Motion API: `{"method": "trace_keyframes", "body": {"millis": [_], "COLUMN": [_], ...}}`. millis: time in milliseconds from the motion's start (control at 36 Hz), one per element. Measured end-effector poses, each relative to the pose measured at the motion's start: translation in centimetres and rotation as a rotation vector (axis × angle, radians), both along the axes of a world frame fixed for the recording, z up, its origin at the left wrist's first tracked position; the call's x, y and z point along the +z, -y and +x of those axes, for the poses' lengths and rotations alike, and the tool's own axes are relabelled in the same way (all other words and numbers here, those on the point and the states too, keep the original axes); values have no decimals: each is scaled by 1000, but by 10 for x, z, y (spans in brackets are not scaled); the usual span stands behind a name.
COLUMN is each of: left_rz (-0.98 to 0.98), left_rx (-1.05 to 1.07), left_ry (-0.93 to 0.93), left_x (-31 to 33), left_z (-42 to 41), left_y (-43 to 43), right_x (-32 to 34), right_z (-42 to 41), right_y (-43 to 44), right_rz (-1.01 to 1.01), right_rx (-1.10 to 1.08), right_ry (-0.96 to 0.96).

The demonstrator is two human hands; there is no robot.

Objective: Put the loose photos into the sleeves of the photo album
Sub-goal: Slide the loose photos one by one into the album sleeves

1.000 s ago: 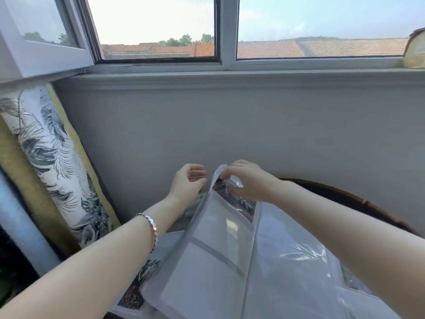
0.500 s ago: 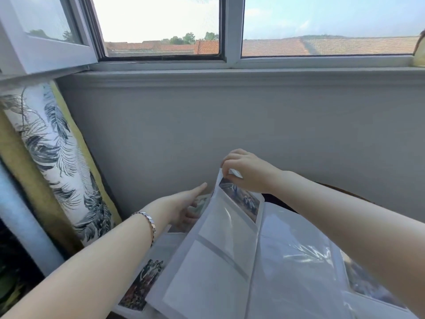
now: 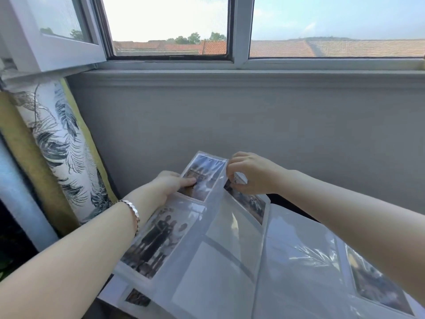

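The photo album (image 3: pixel 220 268) lies open before me, its clear plastic pages raised in the middle. My left hand (image 3: pixel 169 184) holds a photo (image 3: pixel 202 178) at the top sleeve of the left page, thumb on the picture. My right hand (image 3: pixel 249 173) pinches the top edge of the raised page beside it. A group photo (image 3: pixel 158 238) fills the sleeve below. Another photo (image 3: pixel 247 201) shows in the top sleeve of the middle page. One more (image 3: pixel 374 282) sits in a sleeve at the right.
A grey wall (image 3: pixel 230 125) rises just behind the album under a window sill (image 3: pixel 253 74). A leaf-patterned cushion (image 3: pixel 62 146) leans at the left. An open window sash (image 3: pixel 53 31) juts in at the upper left.
My left hand came back up from behind the page with a photo and now holds it at the top left sleeve. The left page has swung into full view. My right hand kept its pinch.
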State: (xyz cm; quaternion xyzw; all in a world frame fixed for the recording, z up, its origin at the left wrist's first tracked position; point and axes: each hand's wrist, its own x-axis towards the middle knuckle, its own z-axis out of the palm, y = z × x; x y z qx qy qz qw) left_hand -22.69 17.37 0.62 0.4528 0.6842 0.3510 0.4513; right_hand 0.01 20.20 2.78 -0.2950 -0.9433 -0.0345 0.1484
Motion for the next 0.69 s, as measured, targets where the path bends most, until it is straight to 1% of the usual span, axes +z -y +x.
{"method": "trace_keyframes", "body": {"millis": [139, 250, 361, 444, 528, 583, 639, 694], "left_rz": [127, 159, 204, 224, 238, 239, 230, 218], "left_rx": [71, 94, 106, 117, 143, 162, 162, 137], "left_ry": [-53, -48, -58, -76, -85, -91, -130, -278], "left_x": [18, 25, 25, 23, 17, 12, 6, 0], "left_z": [-2, -2, -1, -2, -3, -3, -5, -7], "left_y": [3, 5, 7, 4, 3, 2, 2, 4], "right_x": [-2, -2, 1, 1, 1, -2, -5, -10], "right_z": [-9, -17, -24, -26, -28, -29, -27, -22], "right_y": [-3, -5, -4, -4, -3, -1, 2, 8], "right_rz": [18, -12, -92, -68, -89, -100, -119, -104], "right_rx": [29, -37, -96, -97, -110, -121, -146, -148], "right_ry": [30, 134, 194, 260, 314, 296, 239, 169]}}
